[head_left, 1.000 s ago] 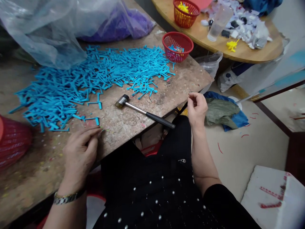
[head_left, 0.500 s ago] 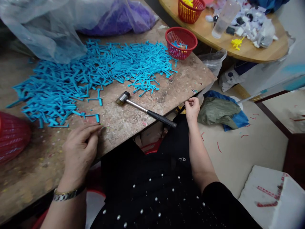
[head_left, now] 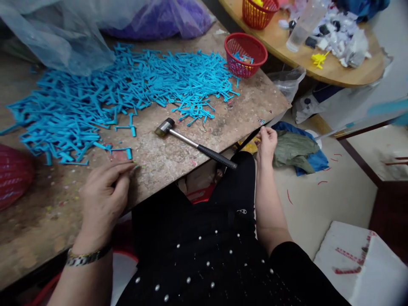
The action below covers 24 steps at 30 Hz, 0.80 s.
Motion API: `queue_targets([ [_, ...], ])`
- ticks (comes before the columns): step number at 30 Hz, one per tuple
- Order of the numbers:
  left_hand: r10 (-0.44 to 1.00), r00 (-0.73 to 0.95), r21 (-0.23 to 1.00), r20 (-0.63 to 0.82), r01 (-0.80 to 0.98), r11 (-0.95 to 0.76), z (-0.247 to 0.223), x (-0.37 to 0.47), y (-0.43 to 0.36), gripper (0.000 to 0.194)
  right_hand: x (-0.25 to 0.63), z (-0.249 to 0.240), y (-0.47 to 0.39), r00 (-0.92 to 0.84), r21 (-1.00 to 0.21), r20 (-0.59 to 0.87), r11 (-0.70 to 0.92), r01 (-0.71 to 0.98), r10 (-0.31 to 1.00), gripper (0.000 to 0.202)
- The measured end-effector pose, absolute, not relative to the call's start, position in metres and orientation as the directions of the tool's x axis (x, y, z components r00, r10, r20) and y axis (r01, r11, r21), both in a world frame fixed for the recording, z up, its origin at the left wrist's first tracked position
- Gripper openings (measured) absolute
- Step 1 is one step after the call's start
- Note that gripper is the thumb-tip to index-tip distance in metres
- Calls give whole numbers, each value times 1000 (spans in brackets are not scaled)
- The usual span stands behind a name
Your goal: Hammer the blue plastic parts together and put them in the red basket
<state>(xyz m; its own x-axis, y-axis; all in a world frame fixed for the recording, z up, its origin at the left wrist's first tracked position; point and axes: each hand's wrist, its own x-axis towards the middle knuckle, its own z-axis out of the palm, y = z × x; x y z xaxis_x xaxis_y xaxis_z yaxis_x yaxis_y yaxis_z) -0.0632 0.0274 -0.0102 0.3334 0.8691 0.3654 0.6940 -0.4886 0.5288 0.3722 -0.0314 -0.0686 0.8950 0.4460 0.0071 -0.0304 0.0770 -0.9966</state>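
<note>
My left hand [head_left: 103, 191] rests on the worktable with thumb and forefinger pressed together; anything between the tips is too small to make out. Just beyond those fingers lie a few loose blue plastic pieces [head_left: 123, 151], at the near side of a big heap of blue plastic pieces [head_left: 140, 85]. By the right edge of the tabletop, my right hand [head_left: 267, 144] is closed in a pinch, and what it holds, if anything, is hidden. Between the hands lies a mallet [head_left: 191, 142], its black grip reaching past the front edge.
A red basket [head_left: 245, 55] with a few pieces stands at the table's far right corner. Another red basket [head_left: 12, 176] is at the left. Plastic bags [head_left: 159, 19] lie behind the heap. A round wooden table [head_left: 338, 76] holds assorted items, and a white box [head_left: 347, 255] stands at lower right.
My right hand has moved a little right and up along the table edge, still pinched. My left hand has barely moved, and the view has shifted slightly.
</note>
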Motion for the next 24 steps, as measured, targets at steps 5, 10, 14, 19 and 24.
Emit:
queue_targets([
  [5, 877, 328, 539, 350, 695, -475, -8, -63, 25, 28, 345, -78, -28, 767, -966, -163, 59, -252, 620, 41],
  [10, 881, 319, 556, 350, 686, -469, -7, -63, 25, 23, 339, -70, -28, 737, -916, -255, 88, -392, 626, 31],
  [14, 876, 312, 578, 367, 662, -478, -9, -63, 24, 22, 341, -67, -34, 731, -863, -312, 140, -485, 607, 25],
  [19, 874, 280, 580, 398, 661, -476, -9, -64, 22, 22, 346, -61, -50, 722, -862, -325, 123, -492, 611, 31],
  [24, 850, 313, 454, 424, 738, -499, -12, -61, 20, 23, 347, -47, -60, 722, -928, -136, 169, -333, 678, 48],
])
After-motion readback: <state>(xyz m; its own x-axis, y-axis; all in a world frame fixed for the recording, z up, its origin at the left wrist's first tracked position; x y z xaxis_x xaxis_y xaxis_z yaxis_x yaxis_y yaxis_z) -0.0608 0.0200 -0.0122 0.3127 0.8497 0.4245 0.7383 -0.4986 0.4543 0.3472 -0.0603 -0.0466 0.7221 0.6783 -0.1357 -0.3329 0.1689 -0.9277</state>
